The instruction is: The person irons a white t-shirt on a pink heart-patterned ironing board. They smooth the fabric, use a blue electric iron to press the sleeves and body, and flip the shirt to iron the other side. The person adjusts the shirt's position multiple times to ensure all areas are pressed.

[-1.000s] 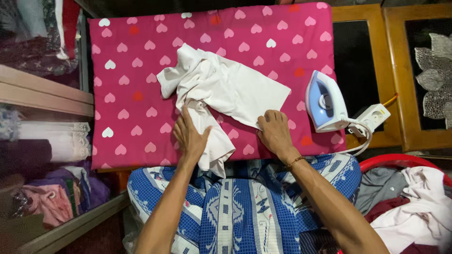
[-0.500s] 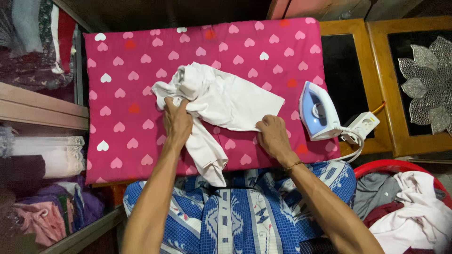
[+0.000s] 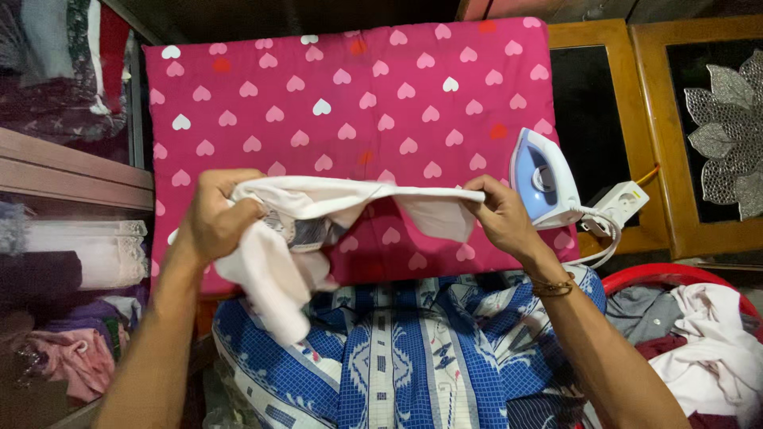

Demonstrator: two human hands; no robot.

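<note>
White garment (image 3: 318, 214) stretched between left hand (image 3: 213, 218) and right hand (image 3: 499, 216), both grasping its edge, above pink heart-patterned ironing pad (image 3: 350, 103); blue-white iron (image 3: 544, 179) just right.

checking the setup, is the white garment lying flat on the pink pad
No, both the left hand and right hand hold the white garment up above the pink pad.

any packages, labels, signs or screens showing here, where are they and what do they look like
No packages, signs or screens in view.
Possible label: a small grey and white patch inside the white garment, near the left hand; too blurred to be sure.
The right hand pinches the garment's other end, above the pink heart-print ironing pad.
</note>
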